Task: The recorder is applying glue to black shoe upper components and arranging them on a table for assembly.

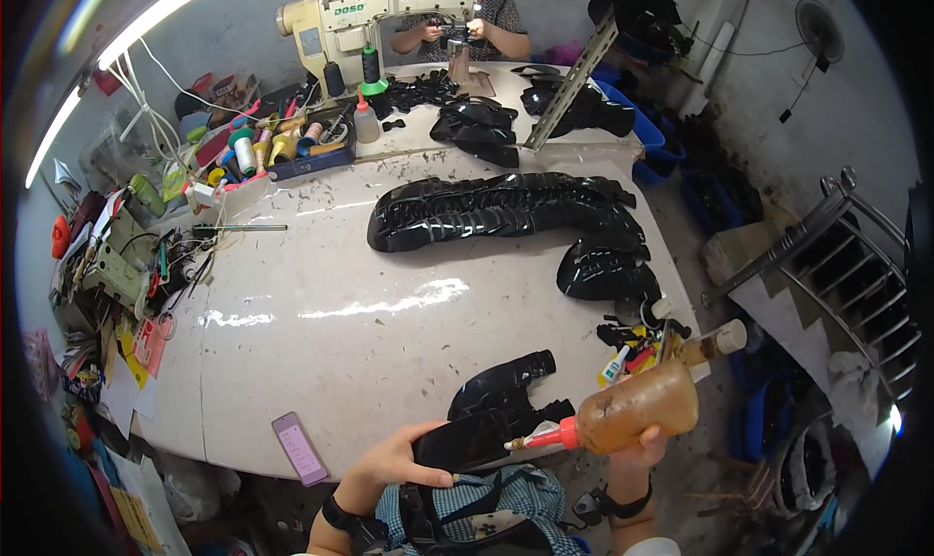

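My left hand [399, 462] is closed on a glossy black piece [461, 440] that looks like a patent leather shoe part, its thumb on the near edge. In my right hand [638, 453] is a squeeze glue bottle [637, 407] with amber contents, lying on its side. The bottle's red nozzle [553, 435] points left, and its whitish tip is at the right end of the held piece; whether they touch I cannot tell. Just beyond my left hand, curved black pieces [501, 379] of the same glossy material lie on the white table [282, 361].
A long overlapping row of black pieces [501, 211] and a smaller stack [608, 266] lie farther back. A phone [299, 448] rests at the near left edge. Tools crowd the left side. Behind a sewing machine [336, 31], another person [501, 21] handles something dark.
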The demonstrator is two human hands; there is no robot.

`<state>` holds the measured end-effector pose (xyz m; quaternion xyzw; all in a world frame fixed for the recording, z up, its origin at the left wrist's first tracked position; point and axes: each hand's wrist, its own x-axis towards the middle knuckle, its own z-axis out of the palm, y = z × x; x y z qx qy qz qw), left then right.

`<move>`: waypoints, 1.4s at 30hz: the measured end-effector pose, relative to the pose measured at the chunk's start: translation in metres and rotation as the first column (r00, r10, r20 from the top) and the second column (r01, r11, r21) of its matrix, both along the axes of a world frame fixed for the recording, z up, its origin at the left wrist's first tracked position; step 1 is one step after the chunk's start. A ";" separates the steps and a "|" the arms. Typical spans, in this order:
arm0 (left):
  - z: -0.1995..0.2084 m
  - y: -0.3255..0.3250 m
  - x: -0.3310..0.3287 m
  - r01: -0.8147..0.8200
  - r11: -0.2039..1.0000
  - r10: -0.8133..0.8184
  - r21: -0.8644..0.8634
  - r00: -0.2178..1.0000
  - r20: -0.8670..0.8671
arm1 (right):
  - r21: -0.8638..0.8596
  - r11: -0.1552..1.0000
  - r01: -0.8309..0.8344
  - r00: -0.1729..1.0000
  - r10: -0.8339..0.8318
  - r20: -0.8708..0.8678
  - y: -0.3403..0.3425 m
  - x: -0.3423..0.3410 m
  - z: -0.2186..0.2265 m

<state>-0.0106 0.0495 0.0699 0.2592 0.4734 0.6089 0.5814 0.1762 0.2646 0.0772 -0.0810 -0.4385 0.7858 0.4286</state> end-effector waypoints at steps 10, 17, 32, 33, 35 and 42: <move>0.003 0.000 -0.001 0.001 1.000 0.000 -0.010 0.999 0.050 | 0.159 0.980 -0.121 0.992 0.116 0.040 -0.004 0.003 0.002; -0.007 -0.004 -0.011 -0.104 0.994 0.106 -0.043 0.993 0.044 | 0.112 0.934 0.340 0.930 -0.351 0.112 0.010 0.003 -0.007; -0.015 0.003 -0.034 -0.261 0.960 0.259 -0.099 0.965 -0.032 | -0.108 0.986 -0.130 0.989 0.137 0.059 -0.008 0.005 0.017; -0.014 0.003 -0.034 -0.259 0.962 0.256 -0.089 0.966 -0.038 | -0.108 0.985 -0.132 0.989 0.139 0.060 -0.008 0.005 0.015; -0.012 0.003 -0.036 -0.240 0.966 0.238 -0.101 0.971 -0.030 | -0.071 0.986 -0.151 0.986 0.155 0.061 -0.006 0.005 0.010; -0.009 0.007 -0.033 -0.290 0.950 0.289 -0.115 0.957 -0.027 | -0.157 0.986 -0.050 0.996 0.062 0.071 -0.012 -0.001 0.005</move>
